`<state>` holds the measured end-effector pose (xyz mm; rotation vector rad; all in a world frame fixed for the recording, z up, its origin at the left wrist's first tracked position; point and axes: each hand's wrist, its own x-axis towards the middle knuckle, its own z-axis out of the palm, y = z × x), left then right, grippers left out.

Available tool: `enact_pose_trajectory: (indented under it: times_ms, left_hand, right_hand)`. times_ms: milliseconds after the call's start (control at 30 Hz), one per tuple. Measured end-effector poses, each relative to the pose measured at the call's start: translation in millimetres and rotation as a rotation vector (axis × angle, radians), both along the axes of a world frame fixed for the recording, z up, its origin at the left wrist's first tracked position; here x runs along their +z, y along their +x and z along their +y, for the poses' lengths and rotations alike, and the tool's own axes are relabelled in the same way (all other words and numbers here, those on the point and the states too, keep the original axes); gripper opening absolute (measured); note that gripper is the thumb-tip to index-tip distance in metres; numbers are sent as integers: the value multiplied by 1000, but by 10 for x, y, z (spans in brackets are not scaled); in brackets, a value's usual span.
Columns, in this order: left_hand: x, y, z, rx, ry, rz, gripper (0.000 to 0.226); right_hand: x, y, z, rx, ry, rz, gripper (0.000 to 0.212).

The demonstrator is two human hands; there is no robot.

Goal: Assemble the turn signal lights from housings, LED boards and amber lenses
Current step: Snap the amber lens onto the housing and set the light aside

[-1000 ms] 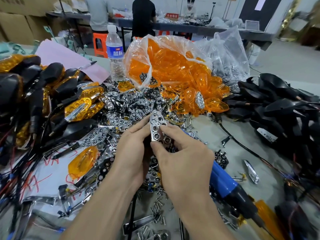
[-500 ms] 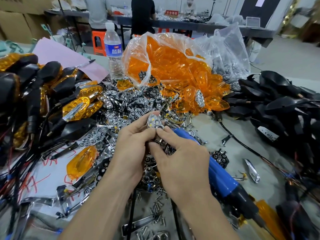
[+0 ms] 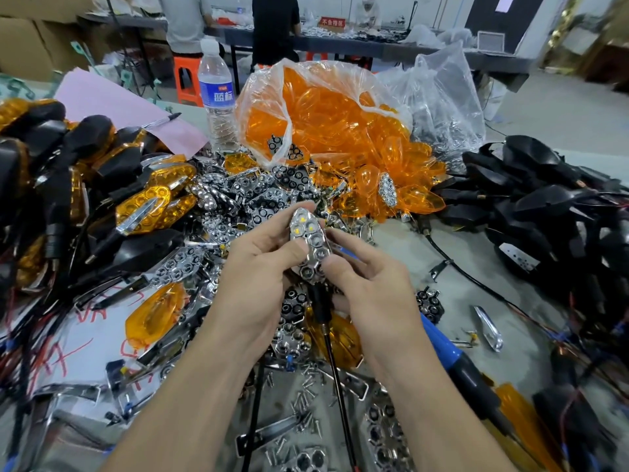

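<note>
**Reflector unit turned face-up since half a second ago**

Tilted back from the end-on position of the earlier frame, the LED reflector unit (image 3: 311, 233) is now presenting its full honeycomb face to the head camera, pointed end away from the person. It is being held above the middle of the table (image 3: 459, 267), over the loose chrome reflectors (image 3: 252, 195).

The left hand (image 3: 258, 267) is gripping the unit's left edge, thumb pressing on the face and fingers curling behind. The right hand (image 3: 374, 291) is pinching the lower right edge between thumb and curled fingers. A black stem (image 3: 320, 311) is hanging from the unit's near end between the wrists.

A bag of amber lenses (image 3: 340, 131) is spilling open just beyond the hands. Black housings (image 3: 544, 206) are lying heaped to the right, and finished lights (image 3: 149, 202) are piling up to the left. Screws (image 3: 306, 403) are lying scattered beneath the forearms. A blue-handled screwdriver (image 3: 442, 345) is lying under the right wrist. A water bottle (image 3: 216, 93) is standing upright left of the bag.
</note>
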<state>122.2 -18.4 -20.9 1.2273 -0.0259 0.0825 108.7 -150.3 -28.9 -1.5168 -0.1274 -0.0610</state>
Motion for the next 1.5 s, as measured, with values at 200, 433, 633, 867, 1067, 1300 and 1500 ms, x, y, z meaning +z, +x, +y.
enact_pose_trajectory:
  times_ms: [200,433,633,867,1067,1300,1500]
  left_hand:
    - [-18,-34,1,-188,14,-33,62]
    - [-66,65,142,-299,-113,-34,69]
    - [-99,76,156,-310,-126,-36,68]
    - [-79,123,202,-154,-253,30,72]
    - [-62,145,302,-17,-223,10,75]
    - [-7,108,286,-10,-74,-30,69]
    - [2,88,313,-27,-8,-57,68]
  right_hand:
    - [-10,1,-83,-97,66,1,40]
    - [-20,7,-84,-166,-38,-43,31]
    - [-22,15,-89,-163,-64,-23,25]
    - [10,-8,-162,59,-130,210,42]
    - [89,-39,-218,216,-302,258,27]
    - [62,-30,-174,91,-250,213,35]
    - [8,-47,-108,-49,-198,181,26]
